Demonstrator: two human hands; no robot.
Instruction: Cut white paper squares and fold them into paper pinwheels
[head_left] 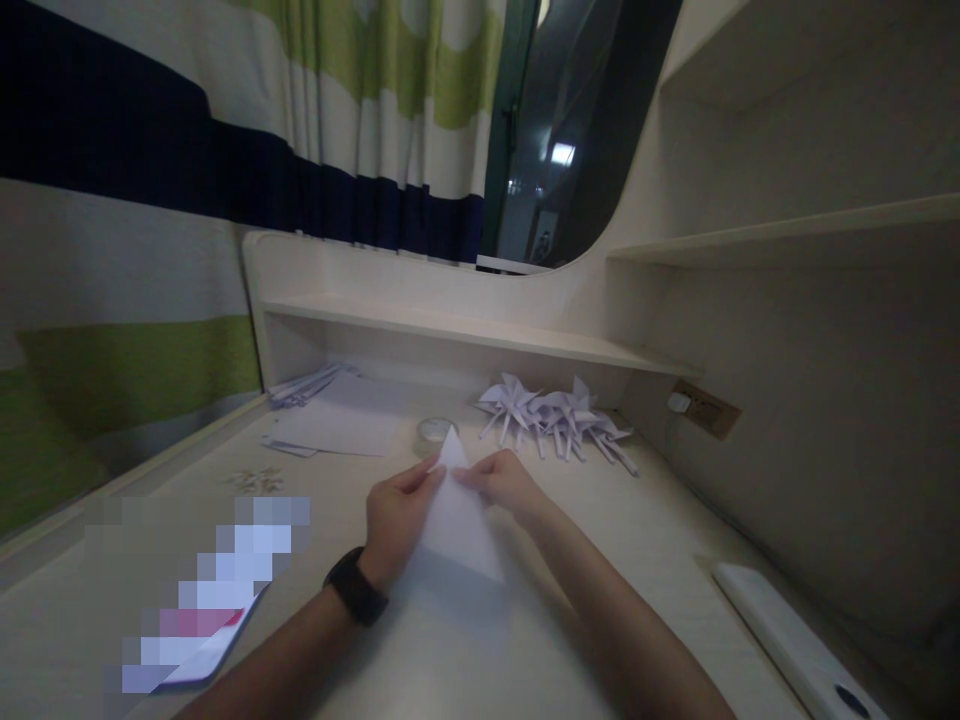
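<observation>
Both hands pinch a white paper sheet folded into a tall triangle point(457, 515), held at desk centre, tip pointing far. Left hand point(394, 520), black watch on wrist, fingers closed on the paper's left edge near the tip. Right hand point(504, 483) fingers closed on the right edge. Far behind the tip: clear tape roll point(435, 433). Far right: pile of white paper pinwheels point(559, 415). Far left: flat white paper stack point(337, 420). Near left: phone point(202, 650), blurred.
</observation>
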